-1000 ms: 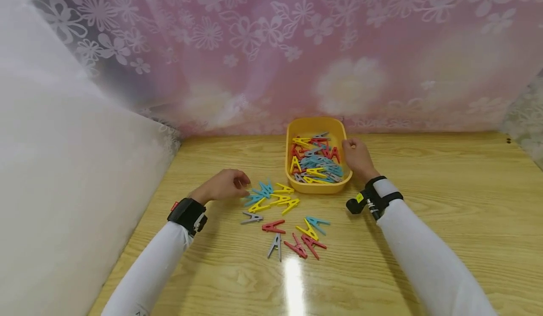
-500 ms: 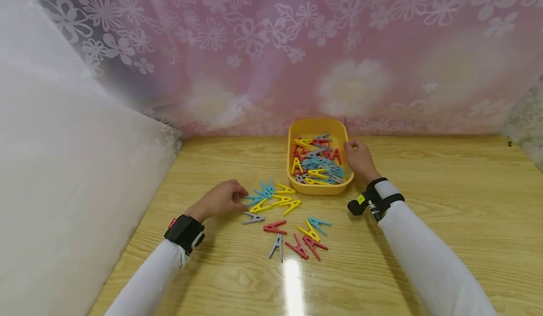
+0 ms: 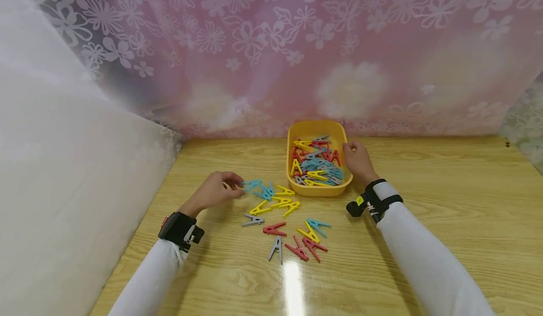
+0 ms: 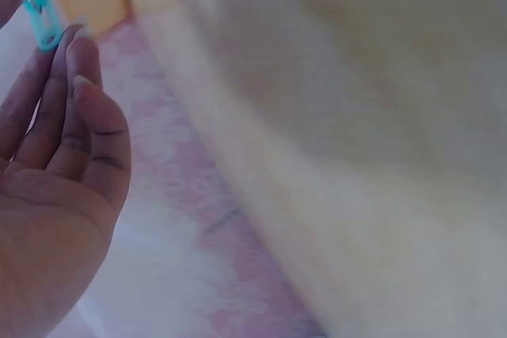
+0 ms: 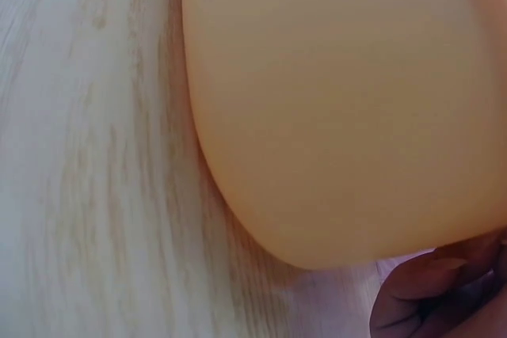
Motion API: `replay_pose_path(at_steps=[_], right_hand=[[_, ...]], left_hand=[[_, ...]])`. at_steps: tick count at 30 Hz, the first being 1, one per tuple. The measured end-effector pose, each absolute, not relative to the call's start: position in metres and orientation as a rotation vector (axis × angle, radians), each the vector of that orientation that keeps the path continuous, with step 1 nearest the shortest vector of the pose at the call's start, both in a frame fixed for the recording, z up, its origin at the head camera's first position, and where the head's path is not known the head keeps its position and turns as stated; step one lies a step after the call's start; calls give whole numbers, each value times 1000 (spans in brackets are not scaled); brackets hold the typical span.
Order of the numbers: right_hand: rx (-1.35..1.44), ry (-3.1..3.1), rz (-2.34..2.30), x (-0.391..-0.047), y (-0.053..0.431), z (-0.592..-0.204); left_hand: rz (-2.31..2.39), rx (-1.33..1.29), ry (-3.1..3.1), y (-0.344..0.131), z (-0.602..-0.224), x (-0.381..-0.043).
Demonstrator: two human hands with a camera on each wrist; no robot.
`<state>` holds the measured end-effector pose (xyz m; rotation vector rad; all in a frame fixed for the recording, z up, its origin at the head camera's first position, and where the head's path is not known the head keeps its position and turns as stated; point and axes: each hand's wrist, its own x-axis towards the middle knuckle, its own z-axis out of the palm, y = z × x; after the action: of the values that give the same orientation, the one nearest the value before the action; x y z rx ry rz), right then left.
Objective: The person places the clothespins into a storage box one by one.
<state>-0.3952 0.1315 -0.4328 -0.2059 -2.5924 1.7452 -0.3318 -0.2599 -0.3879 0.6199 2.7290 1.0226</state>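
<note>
In the head view my left hand [image 3: 213, 191] pinches a light blue clothespin [image 3: 252, 184] between thumb and fingertips, at the left end of a loose group. The left wrist view also shows this clothespin [image 4: 43, 17] at the fingertips. Close by lie other blue clothespins [image 3: 267, 191] and several yellow clothespins [image 3: 282, 202]. My right hand [image 3: 358, 160] grips the right rim of a yellow plastic basket [image 3: 320, 191], which holds many mixed clothespins. Curled fingers [image 5: 432, 282] show at the basket's wall [image 5: 341, 116] in the right wrist view.
Nearer me on the wooden table [image 3: 424, 179] lie grey [image 3: 253, 220], red [image 3: 275, 229], yellow and blue clothespins. A pink flowered curtain [image 3: 254, 71] hangs behind the basket. White sheeting [image 3: 63, 174] borders the left side.
My left hand has closed on a blue clothespin at the group's left end and raised it slightly, away from the yellow one below. The right hand stays on the basket's rim.
</note>
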Motion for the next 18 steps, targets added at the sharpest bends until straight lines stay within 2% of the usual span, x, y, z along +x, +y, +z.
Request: replay_pose_path(at_steps=[9,18], right_hand=[[-217,-2619,1714,-397,136,-432],[-219,-2604,1739,-397,132,-433]], left_hand=[[1177,620,2755,-198,-351,-376],[1290,733,2682,-119,-346,-403]])
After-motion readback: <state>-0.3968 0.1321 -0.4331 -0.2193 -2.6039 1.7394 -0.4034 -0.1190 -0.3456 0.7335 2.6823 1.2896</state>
